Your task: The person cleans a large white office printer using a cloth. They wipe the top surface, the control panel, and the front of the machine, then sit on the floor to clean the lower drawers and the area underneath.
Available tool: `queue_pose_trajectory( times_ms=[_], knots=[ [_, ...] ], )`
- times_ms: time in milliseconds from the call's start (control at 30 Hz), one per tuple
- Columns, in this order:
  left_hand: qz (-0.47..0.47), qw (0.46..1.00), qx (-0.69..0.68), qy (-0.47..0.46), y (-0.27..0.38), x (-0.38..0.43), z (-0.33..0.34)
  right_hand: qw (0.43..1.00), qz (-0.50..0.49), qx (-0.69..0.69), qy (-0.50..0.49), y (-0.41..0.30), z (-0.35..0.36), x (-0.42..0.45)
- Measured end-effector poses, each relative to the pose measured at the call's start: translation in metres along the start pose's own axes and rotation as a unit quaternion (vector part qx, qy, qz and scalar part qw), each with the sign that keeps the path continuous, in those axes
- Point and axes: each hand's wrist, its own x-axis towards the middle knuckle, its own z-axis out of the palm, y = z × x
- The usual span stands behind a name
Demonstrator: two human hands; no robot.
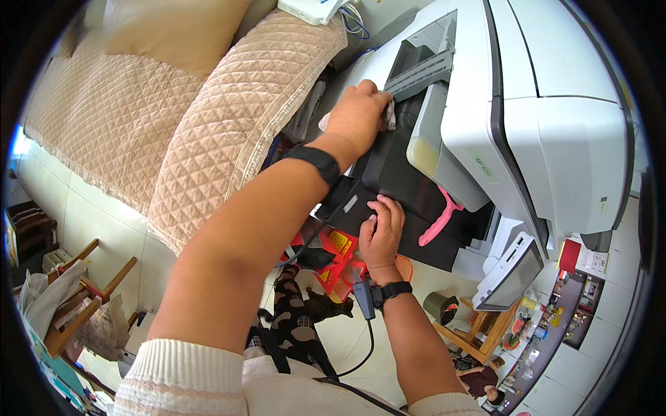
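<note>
My left hand (359, 112) reaches forward and presses a crumpled pale cloth (389, 115) onto the black surface beside the printer's grey output tray (421, 73). Part of the cloth is hidden under the palm. My right hand (384, 226) rests nearer my body with its fingers bent, touching the edge of the black surface (400, 179) and holding nothing I can see. A pink plastic piece with a forked end (441, 216) lies to its right. Both wrists wear black bands, and a cable plug (364, 300) hangs at the right one.
A large white multifunction printer (468, 151) fills the right, its control screen (512, 278) tilted out below. Left is a quilted beige sofa cover (229, 109). Red plastic bags (335, 265) and a cat (328, 306) are by my legs. Another person (478, 382) is at lower right.
</note>
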Motion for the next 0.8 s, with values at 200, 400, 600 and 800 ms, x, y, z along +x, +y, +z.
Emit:
queue_pose_trajectory(
  times_ms=[200, 400, 600, 800],
  knots=[
    [0.019, 0.99, 0.065, -0.125, -0.006, -0.031, -0.007, 1.0, 0.013, -0.013, -0.013, 0.0, 0.003, 0.0],
    [0.015, 0.947, -0.146, -0.284, -0.014, -0.067, -0.063, 0.999, 0.03, -0.019, -0.024, -0.002, -0.001, 0.001],
    [0.028, 0.986, -0.166, -0.017, 0.01, -0.008, -0.042, 0.999, 0.029, -0.03, -0.022, -0.008, -0.001, 0.002],
    [0.025, 0.986, -0.145, 0.079, 0.017, -0.002, 0.022, 0.999, 0.038, -0.025, -0.019, -0.009, 0.001, 0.005]
  ],
)
